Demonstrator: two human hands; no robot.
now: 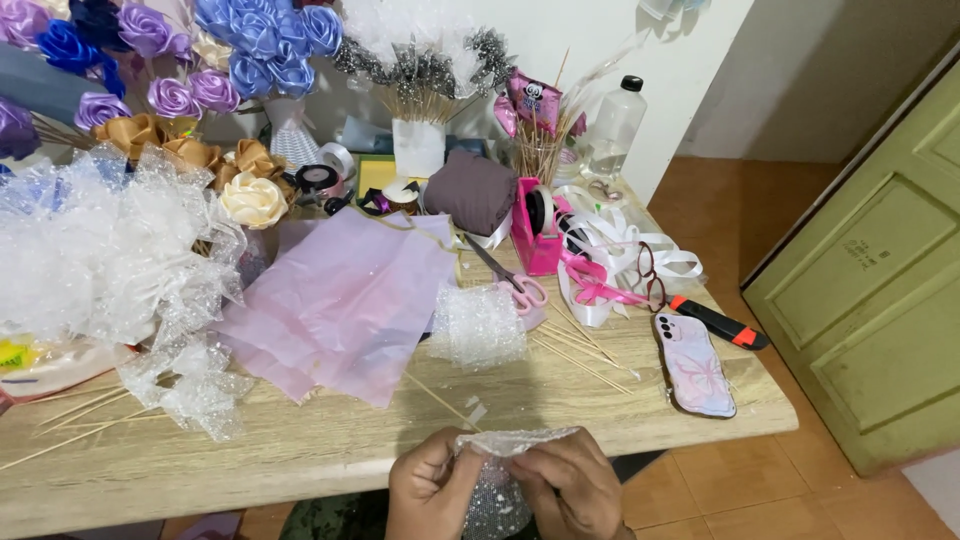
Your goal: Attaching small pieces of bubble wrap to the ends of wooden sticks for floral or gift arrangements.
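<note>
Both hands work at the near edge of the wooden surface (330,450), low in the view. The left hand (428,492) and the right hand (570,487) each pinch the same small piece of clear glittery mesh (510,442), fingers curled tight on it; the mesh bunches between them and hangs down below the surface edge. Each grip is clenched on the mesh.

On the surface beyond lie thin wooden sticks (575,350), a roll of the same mesh (478,325) and sheets of pink paper (345,300). Pink-handled scissors (510,280) lie just beside the roll. To the right are a pink tape dispenser (537,228), loose white ribbon (625,240), an orange and black cutter (718,322) and a phone (694,364) in a pink case. Ribbon roses (250,50) in blue, purple and gold stand at the back left, above heaps of crinkled clear wrap (110,250).
</note>
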